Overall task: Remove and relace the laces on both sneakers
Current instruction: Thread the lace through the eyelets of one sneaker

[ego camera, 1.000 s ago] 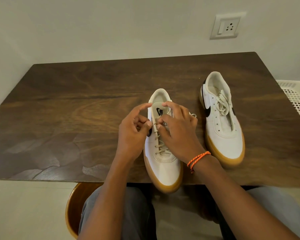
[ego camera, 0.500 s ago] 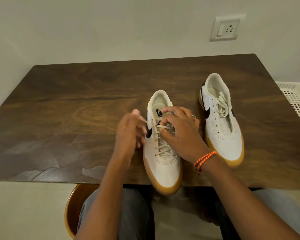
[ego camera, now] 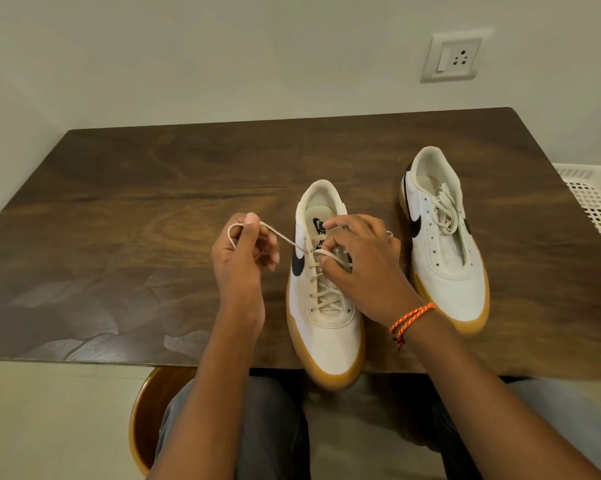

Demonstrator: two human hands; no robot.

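Lace (ego camera: 285,239) between pinching fingers (ego camera: 250,220) — black swoosh (ego camera: 298,266) on sneaker (ego camera: 327,327)

Near sneaker (ego camera: 327,327): white, gum sole, black swoosh, toe at 6 o'clock overhanging the table edge. Its beige lace (ego camera: 321,294) is crossed through the lower eyelets; one end runs out toward 10 o'clock. Far sneaker (ego camera: 446,251), at 2 o'clock, holds what looks like a loose lace bundle (ego camera: 444,211).
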